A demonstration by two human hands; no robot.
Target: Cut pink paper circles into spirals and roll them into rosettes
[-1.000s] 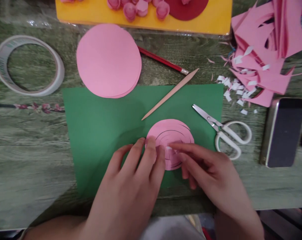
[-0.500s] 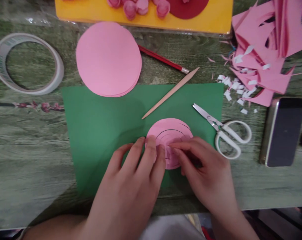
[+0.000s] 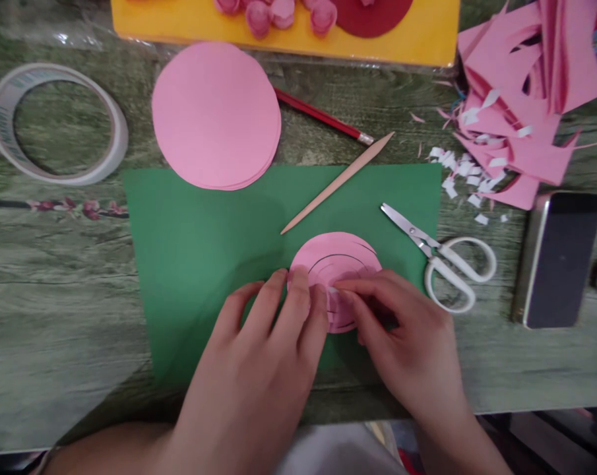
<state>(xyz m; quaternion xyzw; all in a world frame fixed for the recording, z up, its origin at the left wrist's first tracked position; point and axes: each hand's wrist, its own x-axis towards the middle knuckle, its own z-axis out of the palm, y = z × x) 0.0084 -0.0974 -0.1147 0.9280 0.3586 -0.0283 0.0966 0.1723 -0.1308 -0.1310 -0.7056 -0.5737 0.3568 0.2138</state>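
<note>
A pink paper circle with curved cut lines in a spiral (image 3: 342, 245) lies on a green paper sheet (image 3: 194, 244). My left hand (image 3: 263, 336) presses its fingertips on the circle's left side and holds it down. My right hand (image 3: 402, 330) is closed in a pinch over the circle's middle, thumb and index finger together. A small white piece (image 3: 332, 290) shows at those fingertips. The lower part of the circle is partly hidden by my fingers. Scissors with white handles (image 3: 441, 254) lie to the right, and a pointed wooden stick (image 3: 335, 186) lies beyond the circle.
Stacked pink paper circles (image 3: 216, 115) overlap the green sheet's far edge, beside a red pencil (image 3: 320, 116). A tape roll (image 3: 117, 132) lies far left. Pink paper offcuts (image 3: 510, 145), white scraps (image 3: 471, 175) and a phone (image 3: 563, 260) are at right; paper roses (image 3: 258, 18) rest on a yellow pack (image 3: 169, 23).
The view has shifted very slightly. A small white piece shows more clearly at my right fingertips; both hands stay nearly where they were.
</note>
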